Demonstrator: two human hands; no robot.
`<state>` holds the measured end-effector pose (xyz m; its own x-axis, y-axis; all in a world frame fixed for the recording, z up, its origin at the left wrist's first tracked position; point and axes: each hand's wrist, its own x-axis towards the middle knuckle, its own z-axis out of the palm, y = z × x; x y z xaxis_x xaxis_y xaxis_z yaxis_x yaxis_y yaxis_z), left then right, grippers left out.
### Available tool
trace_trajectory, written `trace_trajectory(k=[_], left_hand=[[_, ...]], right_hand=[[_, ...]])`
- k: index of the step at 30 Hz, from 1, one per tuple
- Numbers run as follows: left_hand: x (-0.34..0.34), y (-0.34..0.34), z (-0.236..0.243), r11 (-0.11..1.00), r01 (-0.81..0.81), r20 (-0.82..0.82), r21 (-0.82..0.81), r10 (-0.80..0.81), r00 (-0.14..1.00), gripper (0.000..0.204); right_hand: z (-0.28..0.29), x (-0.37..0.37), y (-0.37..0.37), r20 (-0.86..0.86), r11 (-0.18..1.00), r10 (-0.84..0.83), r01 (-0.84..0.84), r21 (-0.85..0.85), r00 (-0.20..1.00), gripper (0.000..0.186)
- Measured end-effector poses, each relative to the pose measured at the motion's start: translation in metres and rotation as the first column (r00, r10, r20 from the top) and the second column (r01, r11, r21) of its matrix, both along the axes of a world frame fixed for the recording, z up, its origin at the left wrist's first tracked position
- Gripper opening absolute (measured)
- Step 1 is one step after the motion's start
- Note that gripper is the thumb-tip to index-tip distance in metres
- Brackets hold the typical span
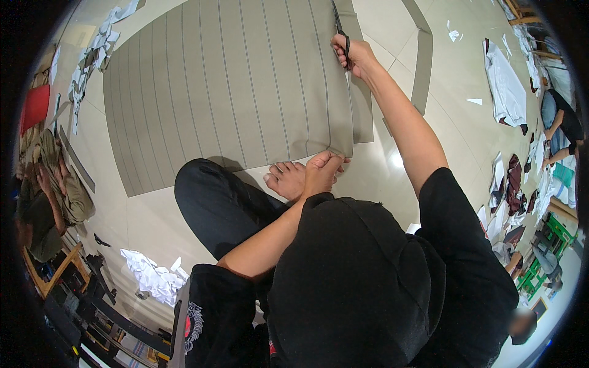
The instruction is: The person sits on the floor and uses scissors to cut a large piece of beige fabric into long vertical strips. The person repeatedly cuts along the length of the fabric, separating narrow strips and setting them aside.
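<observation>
A large grey-beige cloth (pixel 215 92) with dark parallel stripes lies spread on the floor in front of me. My right hand (pixel 353 54) is closed round the black handles of a pair of scissors (pixel 338 23) at the cloth's right side. Their blades point away from me along a stripe; the tips run toward the picture's upper edge. At the near right corner, my left hand (pixel 322 168) pinches the cloth's edge, next to my bare foot (pixel 286 181). Another layer of the same cloth (pixel 363 116) shows beneath, sticking out to the right.
Long grey-beige strips (pixel 423 64) lie to the right, another strip (pixel 78 161) to the left. Crumpled white scraps (pixel 150 276) and black scissors (pixel 102 240) rest at the lower left. White cloth (pixel 504 86) lies farther right. A person (pixel 52 190) sits at left; others work at far right.
</observation>
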<state>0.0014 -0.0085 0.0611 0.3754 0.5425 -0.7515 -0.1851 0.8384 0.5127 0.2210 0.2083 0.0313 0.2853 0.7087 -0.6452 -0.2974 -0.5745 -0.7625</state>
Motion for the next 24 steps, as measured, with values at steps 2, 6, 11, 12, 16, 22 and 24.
trace_trajectory(k=[2, 6, 11, 12, 16, 22, 24], left_hand=[[0.0, 0.0, -0.001, 1.0, 0.0, -0.003, 0.003, 0.0, 1.0, 0.015], [0.0, 0.001, 0.003, 1.0, 0.007, -0.007, -0.008, -0.007, 1.0, 0.014], [-0.001, 0.001, 0.001, 1.0, 0.0, 0.005, -0.007, 0.0, 1.0, 0.014], [-0.001, 0.001, 0.001, 1.0, 0.0, 0.007, -0.01, 0.0, 1.0, 0.014], [-0.001, 0.002, 0.004, 1.0, 0.003, 0.001, -0.004, -0.003, 1.0, 0.014], [-0.001, 0.001, 0.003, 1.0, 0.015, -0.021, 0.002, -0.015, 1.0, 0.015], [0.0, 0.001, 0.003, 1.0, 0.025, -0.021, 0.001, -0.025, 0.999, 0.015]], right_hand=[[-0.001, 0.0, 0.001, -0.002, 1.0, -0.001, 0.001, 0.001, 1.0, 0.02], [-0.008, 0.001, -0.001, 0.024, 0.999, 0.024, -0.024, 0.027, 0.999, 0.02], [-0.014, 0.005, 0.003, -0.02, 1.0, 0.005, -0.005, 0.015, 1.0, 0.018], [-0.015, 0.005, 0.003, -0.027, 1.0, 0.004, -0.003, 0.014, 1.0, 0.018], [-0.01, 0.004, 0.001, -0.004, 1.0, 0.013, -0.013, 0.016, 1.0, 0.022], [-0.004, 0.008, 0.013, -0.002, 0.999, 0.026, -0.026, -0.026, 1.0, 0.026], [-0.006, 0.01, 0.016, -0.005, 0.999, 0.029, -0.029, -0.017, 1.0, 0.026]])
